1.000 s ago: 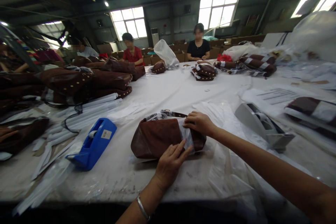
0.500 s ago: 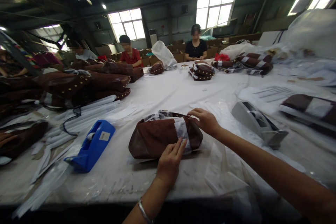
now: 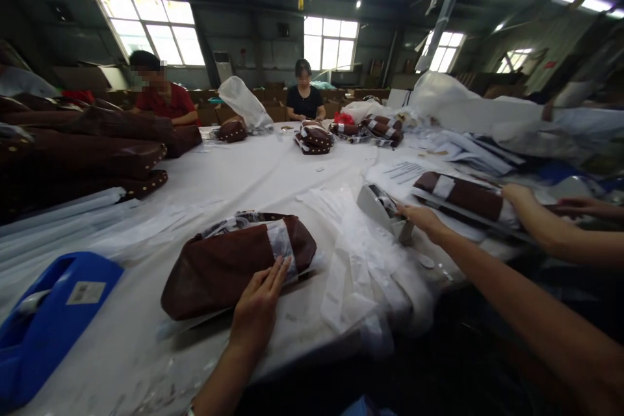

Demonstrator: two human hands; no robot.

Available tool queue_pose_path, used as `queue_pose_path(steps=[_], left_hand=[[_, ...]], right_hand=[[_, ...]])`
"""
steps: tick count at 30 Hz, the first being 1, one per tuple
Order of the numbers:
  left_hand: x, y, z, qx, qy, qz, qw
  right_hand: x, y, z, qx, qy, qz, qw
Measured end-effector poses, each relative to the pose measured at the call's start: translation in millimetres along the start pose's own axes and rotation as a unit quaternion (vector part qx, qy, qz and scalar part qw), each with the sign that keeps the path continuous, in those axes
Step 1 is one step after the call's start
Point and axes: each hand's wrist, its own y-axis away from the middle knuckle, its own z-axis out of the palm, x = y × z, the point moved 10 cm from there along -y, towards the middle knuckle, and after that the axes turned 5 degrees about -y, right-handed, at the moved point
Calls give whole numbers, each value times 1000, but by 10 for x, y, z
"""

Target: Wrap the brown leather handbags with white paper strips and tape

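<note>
Resting flat with its fingers together, the left hand (image 3: 256, 309) touches the pale wrap (image 3: 280, 240) around the brown bag (image 3: 219, 266), near the tabletop's (image 3: 273, 162) near edge. The right hand (image 3: 422, 218) reaches the grey dispenser (image 3: 385, 208); whether it pinches anything, I cannot tell. A hard tug could tip that dispenser. Loose white strips (image 3: 351, 273) between bag and dispenser might snag. Just beyond, 1 co-worker's hand (image 3: 519, 198) at another bag (image 3: 458, 195) crowds the right arm.
</note>
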Motion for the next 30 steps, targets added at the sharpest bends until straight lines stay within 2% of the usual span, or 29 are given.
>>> queue_pose_path(steps=[3, 5, 7, 11, 14, 17, 21, 23, 26, 30], left_hand=[[3, -2, -12, 2, 3, 1, 1000], [-1, -2, -12, 1, 5, -3, 1000], [-1, -3, -14, -1, 7, -6, 1000], [11, -7, -15, -6, 8, -4, 1000], [13, -6, -10, -9, 12, -2, 1000], [-3, -2, 4, -12, 11, -8, 1000], [-11, 4, 35, -21, 6, -7, 1000], [-6, 7, 40, -21, 4, -2, 1000], [0, 10, 38, -17, -3, 4, 1000], [17, 8, 29, -11, -17, 11, 1000]], right_hand=[[76, 28, 113, -13, -117, 71, 990], [70, 36, 111, 0, -189, 94, 978], [29, 48, 21, 33, -254, 95, 962], [-121, 182, -299, 107, -349, 54, 929], [-122, 409, -436, 116, -418, 55, 899], [58, 714, -374, 91, -472, 103, 871], [437, 1087, -116, 56, -487, 184, 852], [567, 1163, 4, 42, -460, 194, 865], [669, 1111, 103, 41, -385, 177, 905], [796, 938, 64, 52, -288, 166, 942]])
